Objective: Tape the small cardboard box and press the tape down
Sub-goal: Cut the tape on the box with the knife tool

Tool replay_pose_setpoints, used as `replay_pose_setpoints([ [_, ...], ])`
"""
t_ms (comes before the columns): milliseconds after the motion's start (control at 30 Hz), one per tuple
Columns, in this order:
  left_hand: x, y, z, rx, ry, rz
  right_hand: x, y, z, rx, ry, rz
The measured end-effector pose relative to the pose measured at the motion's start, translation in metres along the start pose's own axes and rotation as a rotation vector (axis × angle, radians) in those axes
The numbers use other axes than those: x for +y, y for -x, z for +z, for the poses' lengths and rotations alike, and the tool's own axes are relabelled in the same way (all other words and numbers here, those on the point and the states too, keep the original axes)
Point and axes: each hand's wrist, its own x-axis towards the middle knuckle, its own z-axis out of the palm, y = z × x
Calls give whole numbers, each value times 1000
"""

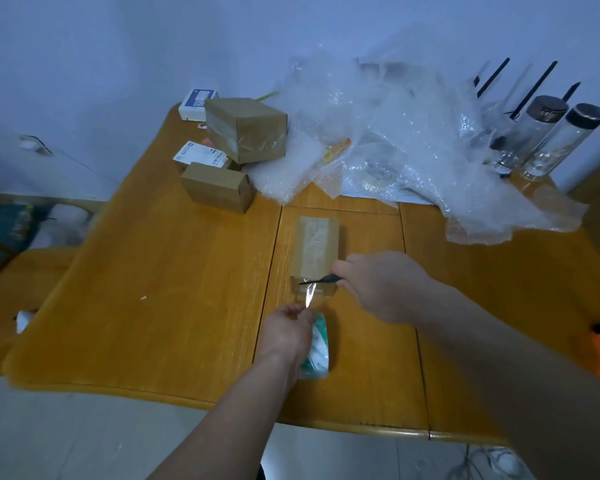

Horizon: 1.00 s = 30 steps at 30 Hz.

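A small cardboard box (315,252) lies on the wooden table (174,289), with clear tape running along its top and down its near end. My left hand (288,332) grips a roll of clear tape (317,351) just in front of the box, and a strip of tape (309,297) stretches from the roll up to the box. My right hand (383,285) holds a thin black blade (321,280), whose tip lies across the tape at the box's near edge.
Three more cardboard boxes (246,129) and a white labelled packet (196,103) sit at the back left. A heap of bubble wrap (395,143) covers the back right. Glass jars (541,136) stand at the far right.
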Motion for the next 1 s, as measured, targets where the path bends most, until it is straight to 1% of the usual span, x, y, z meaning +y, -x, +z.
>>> replay_pose_setpoints([
  [133,-2,0,-1,-7,-18,-29,-4,-7,2,-60,40,-26],
  [300,0,2,-1,-12,-11,-46,-9,-11,2,-78,29,15],
  [467,0,2,-1,-16,-17,-46,-9,-12,4,-140,12,53],
  [633,-2,1,-1,-17,-19,-57,-5,-12,0,-249,-33,55],
  [767,-3,0,0,-6,-25,-49,-7,-13,-7,-331,-11,56],
  [1000,-2,-3,5,35,-40,-70,-16,-10,-6,-290,52,68],
])
